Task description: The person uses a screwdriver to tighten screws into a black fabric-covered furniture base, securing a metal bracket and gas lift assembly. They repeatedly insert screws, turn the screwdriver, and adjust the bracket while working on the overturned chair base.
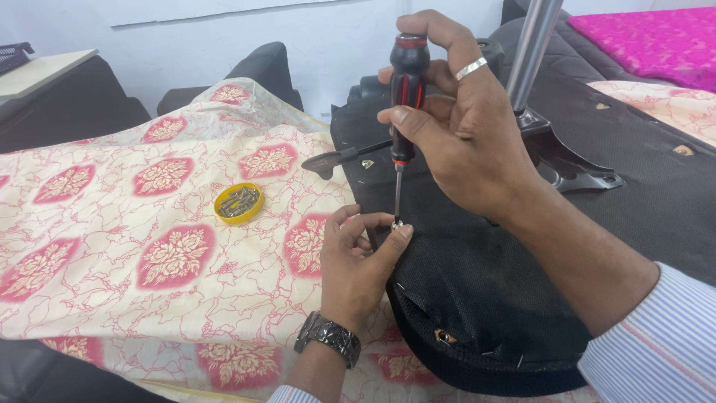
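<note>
screwdriver (407, 82), black and red handle, upright, tip on a small silver screw (397, 223) at the left edge of an upturned black chair seat (485, 298). right hand (455, 127) is closed round the handle, fingers wrapped, thumb across the front. left hand (356, 261) is pinched together on the screw, thumb and forefinger steadying it at the blade tip. the seat lies on a cream cloth with red flower patches (149, 224); a chrome column (531, 52) and a black lever (339, 157) stick out of its underside. small yellow dish of screws (239, 203) sits on the cloth, well apart to the left of the hands. handling: driver looks rigid and light, ribbed grip should not slip, best held high on the handle as it is. screw is tiny, smooth, likely to tip or drop, so hold it by the head rim. seat fabric is soft mesh, gives under pressure.
</note>
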